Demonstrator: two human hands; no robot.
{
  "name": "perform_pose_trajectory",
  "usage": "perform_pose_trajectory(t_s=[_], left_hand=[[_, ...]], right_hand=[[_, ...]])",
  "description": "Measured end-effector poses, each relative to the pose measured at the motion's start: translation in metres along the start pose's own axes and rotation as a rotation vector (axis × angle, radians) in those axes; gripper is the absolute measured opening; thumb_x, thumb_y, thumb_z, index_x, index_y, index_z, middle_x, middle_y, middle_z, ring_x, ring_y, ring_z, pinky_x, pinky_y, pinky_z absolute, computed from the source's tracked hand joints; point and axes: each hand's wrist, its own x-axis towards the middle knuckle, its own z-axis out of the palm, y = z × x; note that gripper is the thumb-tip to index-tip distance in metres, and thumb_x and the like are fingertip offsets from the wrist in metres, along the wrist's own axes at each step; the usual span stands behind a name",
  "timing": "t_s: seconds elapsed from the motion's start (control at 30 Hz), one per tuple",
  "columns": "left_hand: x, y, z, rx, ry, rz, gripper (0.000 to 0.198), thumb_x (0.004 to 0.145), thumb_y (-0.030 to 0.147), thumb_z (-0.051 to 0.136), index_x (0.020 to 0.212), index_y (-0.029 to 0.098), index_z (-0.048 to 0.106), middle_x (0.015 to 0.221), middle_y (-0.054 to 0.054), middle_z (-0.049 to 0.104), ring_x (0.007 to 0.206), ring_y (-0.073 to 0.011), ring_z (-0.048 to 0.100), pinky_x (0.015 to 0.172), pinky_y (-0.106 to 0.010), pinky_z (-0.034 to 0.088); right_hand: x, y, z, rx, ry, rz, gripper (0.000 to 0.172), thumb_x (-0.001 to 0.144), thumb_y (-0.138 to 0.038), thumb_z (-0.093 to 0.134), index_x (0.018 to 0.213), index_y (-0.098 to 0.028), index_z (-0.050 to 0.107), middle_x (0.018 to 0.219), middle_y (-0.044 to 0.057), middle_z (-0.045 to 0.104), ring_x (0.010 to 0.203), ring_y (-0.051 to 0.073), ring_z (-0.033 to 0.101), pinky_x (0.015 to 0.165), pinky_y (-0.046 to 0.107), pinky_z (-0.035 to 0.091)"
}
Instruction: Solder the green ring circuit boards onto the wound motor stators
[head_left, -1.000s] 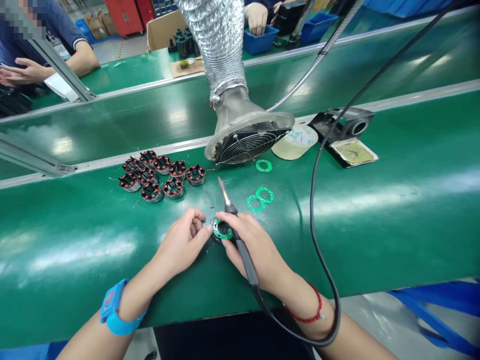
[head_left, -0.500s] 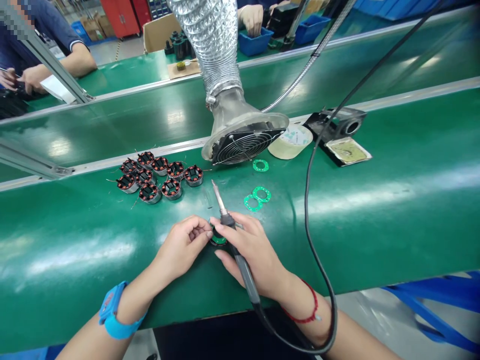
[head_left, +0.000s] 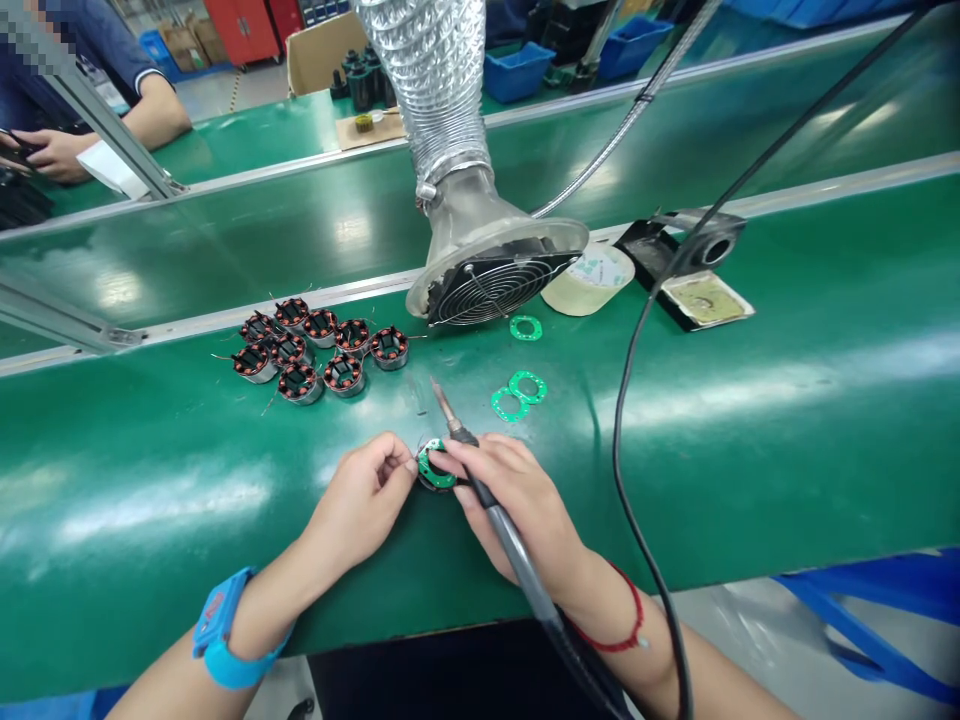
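A motor stator with a green ring-shaped circuit board point(head_left: 433, 476) on top stands on the green bench between my hands. At its left edge my left hand point(head_left: 373, 497) is closed in a pinch; what lies between thumb and forefinger is too small to make out. My right hand point(head_left: 517, 500) holds a soldering iron point(head_left: 501, 512), its tip angled up and to the left, clear of the board. Fingers of that hand also touch the board's right side and partly cover it. Farther back lie two overlapping green ring boards point(head_left: 519, 395) and a single one point(head_left: 526, 328).
Several wound stators point(head_left: 298, 382) stand at the left back. A fume extractor hood point(head_left: 499, 285) hangs over the bench, near a tape roll point(head_left: 589, 281) and a soldering iron stand point(head_left: 690, 265). The iron's black cord point(head_left: 619, 440) loops at right. A co-worker's arm point(head_left: 154, 112) shows across the bench.
My right hand and the soldering iron have shifted slightly right and down, uncovering more of the green board on the stator. The left hand stays pinched at its edge.
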Motion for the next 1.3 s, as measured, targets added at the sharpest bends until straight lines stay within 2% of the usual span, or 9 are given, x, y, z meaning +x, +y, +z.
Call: perform_pose_trajectory(t_s=[0.13, 0.3, 0.47, 0.77, 0.97, 1.03, 1.1, 1.2, 1.3], left_hand=[[0.002, -0.004, 0.001, -0.097, -0.044, -0.092, 0.018, 0.084, 0.029, 0.046, 0.07, 0.019, 0.048, 0.058, 0.004, 0.053, 0.052, -0.0104, 0.05, 0.053, -0.022, 0.036], [0.001, -0.003, 0.005, -0.052, -0.016, -0.115, 0.018, 0.083, 0.025, 0.043, 0.066, 0.019, 0.047, 0.056, 0.004, 0.055, 0.05, -0.0104, 0.051, 0.051, -0.022, 0.036], [-0.001, 0.003, 0.008, 0.078, 0.043, -0.071, 0.02, 0.082, 0.022, 0.041, 0.063, 0.019, 0.048, 0.051, 0.004, 0.052, 0.047, -0.011, 0.048, 0.049, -0.023, 0.032], [-0.003, 0.004, 0.013, 0.334, 0.168, 0.107, 0.02, 0.082, 0.019, 0.039, 0.062, 0.021, 0.038, 0.052, 0.005, 0.041, 0.049, -0.0112, 0.04, 0.054, -0.024, 0.029], [-0.003, 0.003, 0.013, 0.343, 0.178, 0.137, 0.019, 0.085, 0.018, 0.036, 0.066, 0.021, 0.037, 0.057, 0.004, 0.042, 0.055, -0.0126, 0.041, 0.057, -0.025, 0.03], [-0.002, 0.003, 0.011, 0.29, 0.16, 0.121, 0.019, 0.086, 0.019, 0.036, 0.068, 0.02, 0.039, 0.06, 0.003, 0.045, 0.058, -0.0128, 0.043, 0.059, -0.025, 0.032], [0.0, 0.003, 0.009, 0.232, 0.138, 0.114, 0.019, 0.089, 0.021, 0.036, 0.07, 0.02, 0.041, 0.064, 0.003, 0.048, 0.061, -0.013, 0.045, 0.061, -0.025, 0.033], [0.001, 0.002, 0.007, 0.182, 0.125, 0.128, 0.02, 0.091, 0.024, 0.036, 0.072, 0.02, 0.042, 0.066, 0.002, 0.048, 0.063, -0.0133, 0.046, 0.063, -0.025, 0.034], [0.002, 0.0, 0.005, 0.186, 0.129, 0.163, 0.019, 0.092, 0.024, 0.036, 0.076, 0.02, 0.043, 0.07, 0.002, 0.048, 0.066, -0.0135, 0.046, 0.064, -0.026, 0.035]], right_hand=[[-0.002, 0.0, -0.005, 0.018, 0.116, 0.009, 0.052, 0.085, -0.009, 0.049, 0.135, -0.02, 0.04, 0.091, 0.006, 0.073, 0.085, 0.021, 0.065, 0.08, 0.041, 0.048], [-0.006, -0.002, -0.013, 0.121, 0.221, 0.057, 0.031, 0.092, -0.024, 0.046, 0.122, -0.02, 0.053, 0.075, 0.005, 0.068, 0.062, 0.016, 0.059, 0.058, 0.032, 0.047], [-0.006, -0.006, -0.018, 0.22, 0.208, 0.033, 0.025, 0.095, -0.033, 0.04, 0.105, -0.02, 0.059, 0.055, 0.0, 0.057, 0.047, 0.014, 0.049, 0.048, 0.028, 0.041], [-0.005, -0.007, -0.019, 0.17, 0.191, 0.019, 0.023, 0.094, -0.03, 0.039, 0.099, -0.019, 0.059, 0.057, 0.0, 0.058, 0.046, 0.013, 0.048, 0.047, 0.027, 0.039], [-0.01, -0.003, -0.017, 0.22, 0.246, -0.003, 0.025, 0.093, -0.03, 0.042, 0.107, -0.017, 0.059, 0.058, 0.001, 0.058, 0.048, 0.014, 0.049, 0.048, 0.028, 0.039], [-0.011, -0.002, -0.015, 0.227, 0.271, 0.009, 0.028, 0.092, -0.026, 0.046, 0.117, -0.018, 0.055, 0.067, 0.002, 0.064, 0.055, 0.015, 0.055, 0.053, 0.03, 0.044], [-0.01, -0.001, -0.011, 0.195, 0.266, 0.073, 0.037, 0.091, -0.02, 0.048, 0.128, -0.019, 0.048, 0.085, 0.005, 0.069, 0.071, 0.017, 0.063, 0.065, 0.032, 0.049], [-0.005, -0.002, -0.001, 0.03, 0.152, 0.185, 0.04, 0.091, -0.017, 0.049, 0.13, -0.022, 0.043, 0.108, 0.008, 0.066, 0.097, 0.022, 0.062, 0.083, 0.038, 0.049], [0.002, -0.004, 0.011, -0.144, 0.017, 0.254, 0.047, 0.086, -0.034, 0.059, 0.128, -0.017, 0.044, 0.109, 0.013, 0.061, 0.099, 0.028, 0.057, 0.082, 0.044, 0.05]])
